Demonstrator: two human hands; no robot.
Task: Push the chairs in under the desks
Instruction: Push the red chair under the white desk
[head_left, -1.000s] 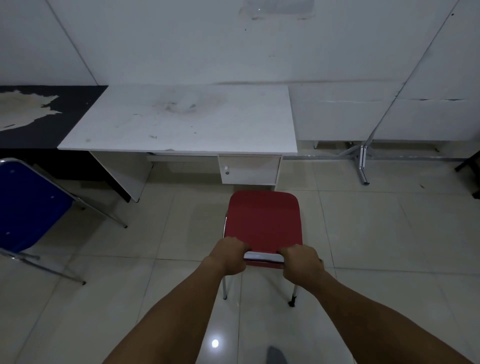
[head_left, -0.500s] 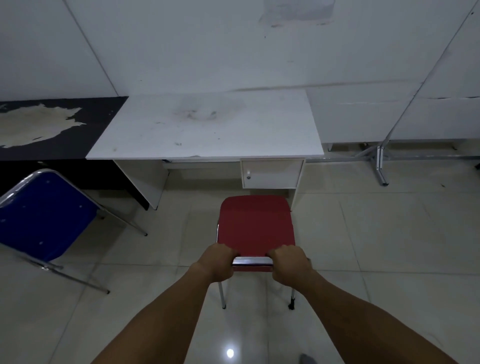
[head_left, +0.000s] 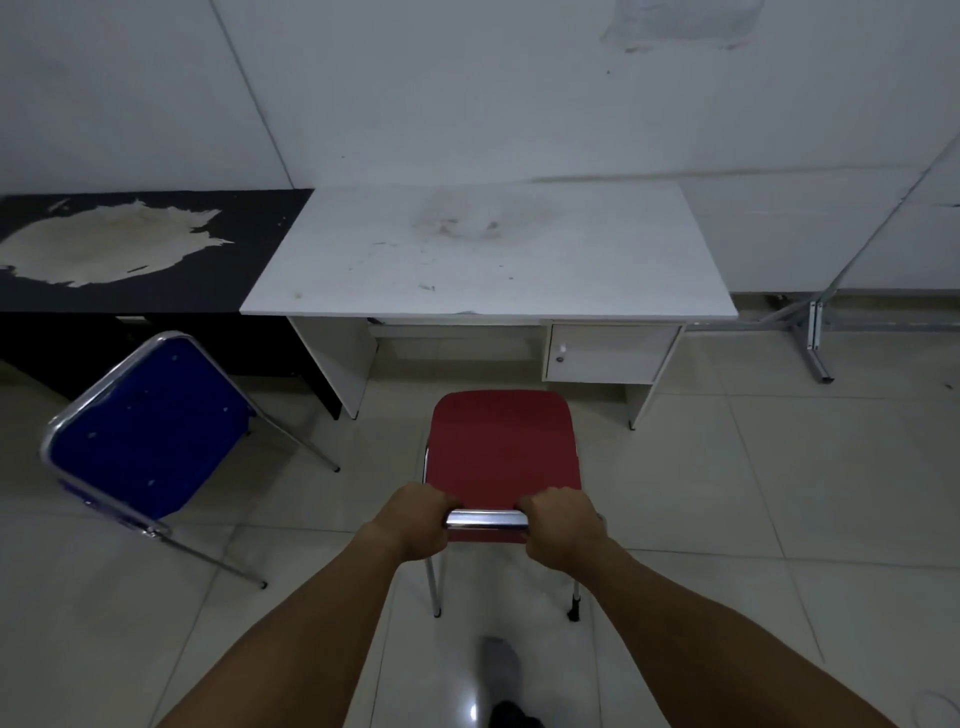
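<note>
A red chair (head_left: 501, 447) with chrome legs stands on the tiled floor just in front of the white desk (head_left: 488, 254). Its seat front lines up with the knee space left of the desk's drawer box (head_left: 608, 353). My left hand (head_left: 415, 522) and my right hand (head_left: 563, 527) both grip the chrome top bar of its backrest. A blue chair (head_left: 145, 431) stands tilted at the left, in front of the black desk (head_left: 119, 291), apart from my hands.
The black desk's top has a large peeled pale patch. A metal partition foot (head_left: 815, 343) rests on the floor at the right, beside the wall panels. My foot (head_left: 501, 665) shows below the red chair. Open tiled floor lies to the right.
The red chair has moved left and closer to the white desk with both hands on it. My view has shifted left, so the blue chair and black desk show more.
</note>
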